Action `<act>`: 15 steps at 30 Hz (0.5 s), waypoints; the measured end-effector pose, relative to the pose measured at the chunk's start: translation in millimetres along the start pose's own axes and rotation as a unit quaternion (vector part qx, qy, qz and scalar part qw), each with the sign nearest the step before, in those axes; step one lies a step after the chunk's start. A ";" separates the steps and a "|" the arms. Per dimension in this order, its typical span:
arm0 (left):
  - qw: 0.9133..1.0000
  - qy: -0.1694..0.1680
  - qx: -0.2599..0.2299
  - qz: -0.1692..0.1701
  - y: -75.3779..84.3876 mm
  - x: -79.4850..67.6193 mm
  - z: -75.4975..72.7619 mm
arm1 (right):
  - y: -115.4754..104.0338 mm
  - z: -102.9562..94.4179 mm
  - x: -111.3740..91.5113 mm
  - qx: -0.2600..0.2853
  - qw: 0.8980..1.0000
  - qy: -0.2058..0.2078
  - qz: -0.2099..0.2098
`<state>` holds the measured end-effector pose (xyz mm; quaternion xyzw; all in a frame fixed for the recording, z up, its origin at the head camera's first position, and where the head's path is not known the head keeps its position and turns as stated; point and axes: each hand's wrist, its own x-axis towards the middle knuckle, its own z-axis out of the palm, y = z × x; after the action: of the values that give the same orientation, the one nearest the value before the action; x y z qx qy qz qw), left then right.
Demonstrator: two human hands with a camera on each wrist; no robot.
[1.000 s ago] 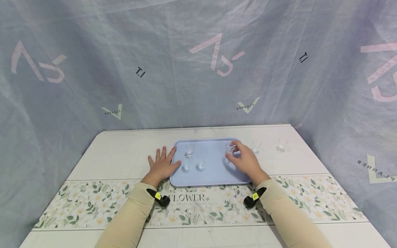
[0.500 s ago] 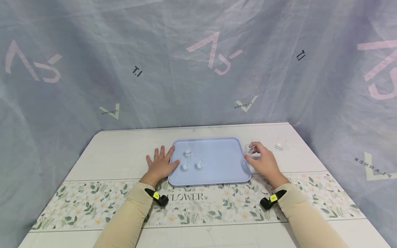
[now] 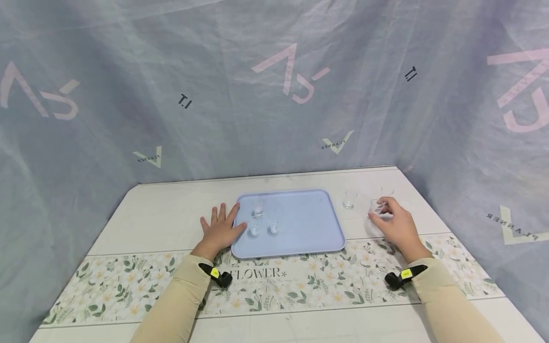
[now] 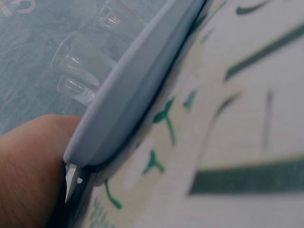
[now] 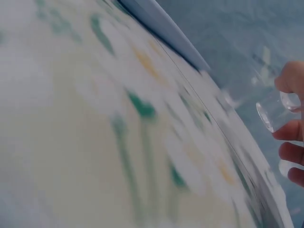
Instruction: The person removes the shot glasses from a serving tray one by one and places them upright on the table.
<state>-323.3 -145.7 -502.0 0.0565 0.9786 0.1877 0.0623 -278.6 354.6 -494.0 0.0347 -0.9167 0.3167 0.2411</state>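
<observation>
My right hand [image 3: 396,227] pinches a small clear shot glass [image 3: 375,207] between thumb and fingers, to the right of the blue tray [image 3: 306,224]. In the right wrist view, the fingers [image 5: 289,130] and thumb hold this shot glass [image 5: 271,111] near the picture's right edge. My left hand [image 3: 219,233] lies spread at the tray's left edge, its thumb reaching over the rim. Three more shot glasses stand on the tray's left part, among them a front one [image 3: 274,228]. In the left wrist view, the left hand [image 4: 35,164] touches the tray's edge [image 4: 118,95].
Another shot glass [image 3: 348,202] stands on the table between the tray and my right hand. One more glass [image 3: 387,191] is partly hidden behind that hand. A floral band [image 3: 158,281] crosses the table cover, and a grey cloth curtain [image 3: 231,119] rises behind.
My right hand has carried the shot glass rightward off the tray, past one standing glass. My left hand has stayed at the tray's left edge.
</observation>
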 end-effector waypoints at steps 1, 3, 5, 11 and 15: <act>1.000 0.002 -0.001 -0.001 0.8 -1.0 -0.6 | 3.2 -3.0 -0.7 -0.006 1.000 -0.002 0.007; 1.000 0.010 -0.007 0.002 2.1 -3.1 -1.2 | 9.3 -7.9 -1.6 -0.019 1.000 -0.005 0.019; 1.000 0.012 -0.002 0.001 2.6 -3.7 -0.6 | 13.5 -12.0 -1.9 -0.030 0.999 -0.011 0.028; 1.000 0.013 -0.002 0.007 2.5 -3.7 -0.3 | 19.5 -19.1 -1.1 -0.051 0.997 -0.023 0.048; 1.000 0.009 0.004 0.006 3.3 -4.5 -1.5 | 22.2 -20.4 -0.2 -0.057 0.996 -0.022 0.061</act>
<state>-318.8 -143.8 -498.9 0.0604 0.9796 0.1846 0.0522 -274.6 384.4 -492.6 -0.0282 -0.9389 0.2767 0.2025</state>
